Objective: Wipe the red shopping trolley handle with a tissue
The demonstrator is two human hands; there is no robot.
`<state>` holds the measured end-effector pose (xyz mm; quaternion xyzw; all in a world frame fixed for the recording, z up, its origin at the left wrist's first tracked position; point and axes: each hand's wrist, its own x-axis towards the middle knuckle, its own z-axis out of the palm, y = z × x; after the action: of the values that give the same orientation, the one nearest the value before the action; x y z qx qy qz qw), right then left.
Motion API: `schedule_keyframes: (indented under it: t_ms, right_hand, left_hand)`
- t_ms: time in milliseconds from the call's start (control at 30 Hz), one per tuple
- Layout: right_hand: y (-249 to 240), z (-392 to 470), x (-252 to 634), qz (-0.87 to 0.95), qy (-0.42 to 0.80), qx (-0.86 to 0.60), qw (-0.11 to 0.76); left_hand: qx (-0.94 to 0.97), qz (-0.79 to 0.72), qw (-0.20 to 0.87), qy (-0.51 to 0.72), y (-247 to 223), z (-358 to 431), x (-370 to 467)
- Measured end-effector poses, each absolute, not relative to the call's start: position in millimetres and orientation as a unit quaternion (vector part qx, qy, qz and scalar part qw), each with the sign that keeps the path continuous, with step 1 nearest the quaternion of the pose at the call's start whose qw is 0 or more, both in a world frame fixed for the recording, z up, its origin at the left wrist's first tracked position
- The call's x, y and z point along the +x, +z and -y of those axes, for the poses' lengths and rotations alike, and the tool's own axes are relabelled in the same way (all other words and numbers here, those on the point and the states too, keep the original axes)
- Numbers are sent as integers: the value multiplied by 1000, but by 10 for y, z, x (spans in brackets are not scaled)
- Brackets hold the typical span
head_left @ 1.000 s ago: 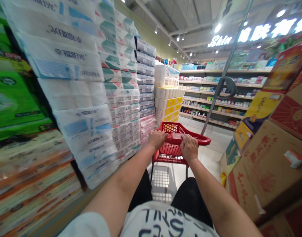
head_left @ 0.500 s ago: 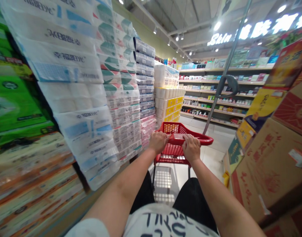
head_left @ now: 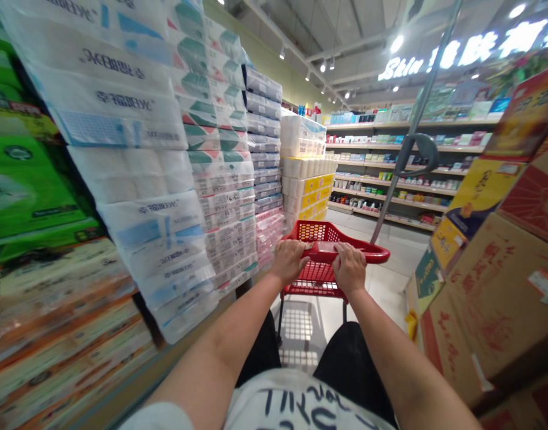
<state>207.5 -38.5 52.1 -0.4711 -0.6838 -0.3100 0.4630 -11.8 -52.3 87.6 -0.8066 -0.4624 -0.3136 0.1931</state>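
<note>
Directly in front of me is a red plastic shopping cart [head_left: 316,272] with a mesh basket. My left hand [head_left: 290,261] is closed on the left part of its handle, fingers curled over the bar. Over the right part of the same handle, my right hand [head_left: 349,267] is wrapped with its fingers bent. The handle's middle shows between both hands. No goods can be made out in the basket.
Tall stacks of packaged tissue rolls [head_left: 152,233] line the left. Cardboard boxes [head_left: 498,292] are piled on the right. A slanted metal pole [head_left: 388,200] stands ahead right of the cart, before stocked shelves [head_left: 390,146]. Pale floor tiles [head_left: 383,292] run between.
The pole, sign and right-hand boxes have shifted slightly to the right in view. Both hands keep their hold on the cart handle.
</note>
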Motion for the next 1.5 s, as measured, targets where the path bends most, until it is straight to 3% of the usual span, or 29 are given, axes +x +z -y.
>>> schedule_keyframes:
  t_ms: [300, 600, 867, 1167, 1500]
  right_hand:
    - [492, 379, 2063, 683, -309, -473, 464]
    - [492, 368, 2064, 678, -314, -474, 465]
    - [501, 425, 2046, 678, -314, -476, 464]
    - [504, 402, 2038, 676, -311, -475, 470]
    - [511, 413, 2022, 675, -311, -482, 464]
  left_hand:
    - [-795, 567, 139, -165, 1235, 328, 7]
    - [-796, 511, 182, -270, 1029, 483, -41]
    - [-804, 568, 111, -133, 1294, 296, 26]
    - [-805, 462, 197, -316, 850, 590, -68]
    - [-787, 549, 158, -231, 1092, 465, 89]
